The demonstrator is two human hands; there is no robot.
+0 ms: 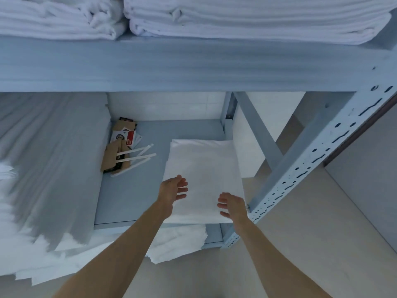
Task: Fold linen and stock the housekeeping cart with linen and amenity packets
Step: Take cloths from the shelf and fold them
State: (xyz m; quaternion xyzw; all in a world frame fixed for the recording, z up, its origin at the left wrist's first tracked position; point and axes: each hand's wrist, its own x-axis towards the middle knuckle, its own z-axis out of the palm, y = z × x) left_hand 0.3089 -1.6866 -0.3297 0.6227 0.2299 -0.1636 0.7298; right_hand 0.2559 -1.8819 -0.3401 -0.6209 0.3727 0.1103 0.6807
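The big gray rack [305,160] holds a folded white sheet [204,168] on its middle shelf [133,190]; the sheet's long side runs away from the person, straight ahead; its near edge lies right between both hands; the left hand [171,190] is over the sheet's left edge, the right hand [233,204] over its right corner; both look equally near; both are spread wide, holding nothing.

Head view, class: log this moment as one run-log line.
left hand: open, above folded linen | right hand: open, above linen | linen: flat on shelf | cardboard scraps: left of linen
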